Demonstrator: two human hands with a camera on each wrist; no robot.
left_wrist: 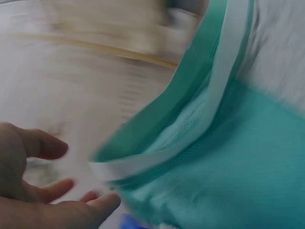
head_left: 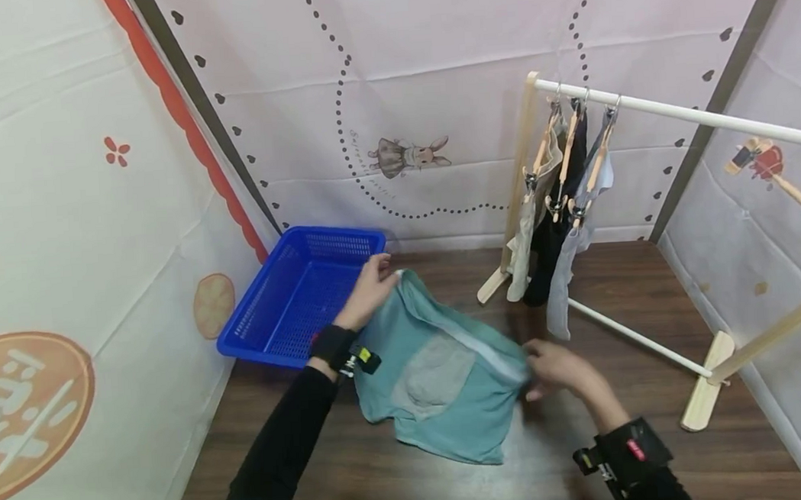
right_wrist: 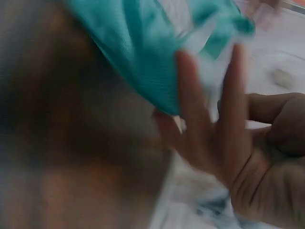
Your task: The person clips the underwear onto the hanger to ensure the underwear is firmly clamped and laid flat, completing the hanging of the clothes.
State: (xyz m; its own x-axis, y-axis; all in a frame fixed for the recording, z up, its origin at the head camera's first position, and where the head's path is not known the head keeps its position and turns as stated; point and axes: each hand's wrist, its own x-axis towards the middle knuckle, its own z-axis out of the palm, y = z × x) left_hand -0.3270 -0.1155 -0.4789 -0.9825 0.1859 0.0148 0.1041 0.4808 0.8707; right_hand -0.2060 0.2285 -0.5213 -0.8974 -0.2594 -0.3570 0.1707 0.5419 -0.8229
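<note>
A teal garment (head_left: 443,377) with a pale waistband and a grey patch, seemingly shorts, spreads over the floor in the head view. My left hand (head_left: 370,286) is at its upper left corner. In the left wrist view, that hand's thumb and fingers are spread apart, with the waistband corner just beyond the fingertips. At the other end of the waistband is my right hand (head_left: 559,370). Its fingers look extended against the teal cloth (right_wrist: 143,62) in the blurred right wrist view; exact contact is hard to tell.
A blue plastic basket (head_left: 261,342) sits on the floor at the left wall. To the right stands a rack with a white rail (head_left: 695,116), where several garments (head_left: 559,248) hang from clip hangers. Another wooden hanger (head_left: 800,199) shows at the far right. Dark wood-look flooring (head_left: 303,455) lies underneath.
</note>
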